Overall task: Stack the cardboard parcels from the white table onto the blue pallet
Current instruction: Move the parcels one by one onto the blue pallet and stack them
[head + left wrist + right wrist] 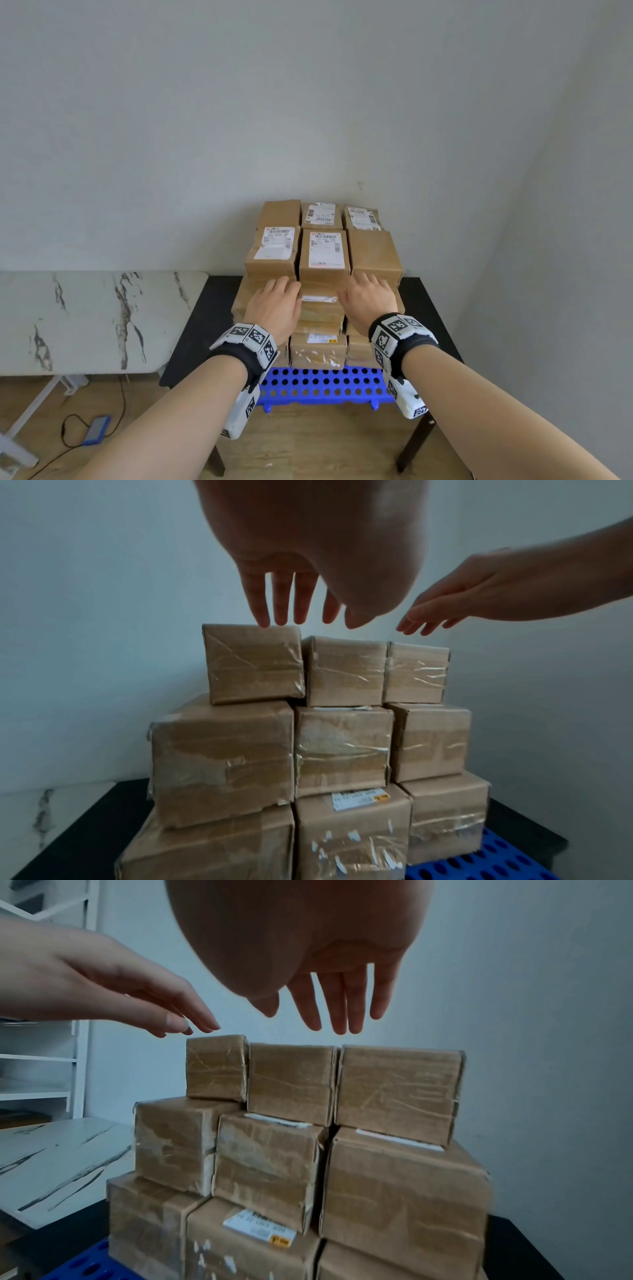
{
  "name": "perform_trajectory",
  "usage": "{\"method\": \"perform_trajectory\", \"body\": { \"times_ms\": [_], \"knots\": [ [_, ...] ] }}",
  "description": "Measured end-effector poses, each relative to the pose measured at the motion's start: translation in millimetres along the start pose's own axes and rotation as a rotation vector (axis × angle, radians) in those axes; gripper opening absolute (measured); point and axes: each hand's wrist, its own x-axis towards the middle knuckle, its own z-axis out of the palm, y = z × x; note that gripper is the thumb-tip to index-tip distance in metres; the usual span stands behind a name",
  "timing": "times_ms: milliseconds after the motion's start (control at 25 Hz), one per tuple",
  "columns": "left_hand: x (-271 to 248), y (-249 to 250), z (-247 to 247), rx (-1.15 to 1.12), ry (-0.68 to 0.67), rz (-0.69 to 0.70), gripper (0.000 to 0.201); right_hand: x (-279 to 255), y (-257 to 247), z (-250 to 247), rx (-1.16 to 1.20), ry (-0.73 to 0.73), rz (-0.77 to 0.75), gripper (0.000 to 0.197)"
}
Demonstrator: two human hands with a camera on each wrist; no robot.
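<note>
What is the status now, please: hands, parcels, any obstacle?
Left hand and right hand open, holding nothing, over top parcels. Stack sits on blue pallet. No obstacle seen.

Taped cardboard parcels (323, 253) stacked on blue pallet (322, 385)

Parcels (323, 253) under both hands: brown cardboard, glossy clear tape, some with white labels (326, 249) printed black. Pallet (322, 385) below them: blue, dark round holes. Table (85, 315) left of the hands: white, grey-black marble veining. Other table (428, 308) under pallet: black. Wristbands (251, 342): black-and-white square markers.
</note>
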Motion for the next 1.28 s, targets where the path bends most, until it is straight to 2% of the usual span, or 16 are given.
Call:
{"method": "perform_trajectory", "body": {
  "times_ms": [160, 320, 440, 640, 760, 920, 1280],
  "knots": [
    [-14.2, 3.6, 14.2, -0.132, 0.001, 0.020, 0.037, -26.4, 0.1, 15.7, 0.081, -0.014, 0.045, 0.040],
    [-6.6, 1.3, 15.4, -0.540, -0.016, -0.100, 0.033, -26.6, 7.7, 26.6, 0.425, -0.083, 0.095, 0.037],
    [12.6, -5.4, 17.7, -0.737, -0.036, -0.185, 0.030, -7.6, 17.0, 32.3, 0.680, -0.075, 0.198, 0.035],
    [40.1, -18.3, 20.6, -1.086, -0.057, -0.366, 0.024, 24.8, 36.5, 41.9, 0.966, -0.142, 0.251, 0.035],
    [50.0, -24.8, 22.8, -1.129, -0.068, -0.405, 0.025, 37.2, 44.4, 46.5, 1.095, -0.124, 0.279, 0.044],
    [59.0, -31.9, 27.8, -1.191, -0.073, -0.421, 0.029, 44.4, 46.3, 53.2, 1.215, -0.117, 0.257, 0.046],
    [71.1, -43.1, 32.8, -1.341, -0.229, -0.382, 0.030, 55.3, 51.1, 57.0, 1.322, -0.152, 0.267, 0.044]
  ]
}}
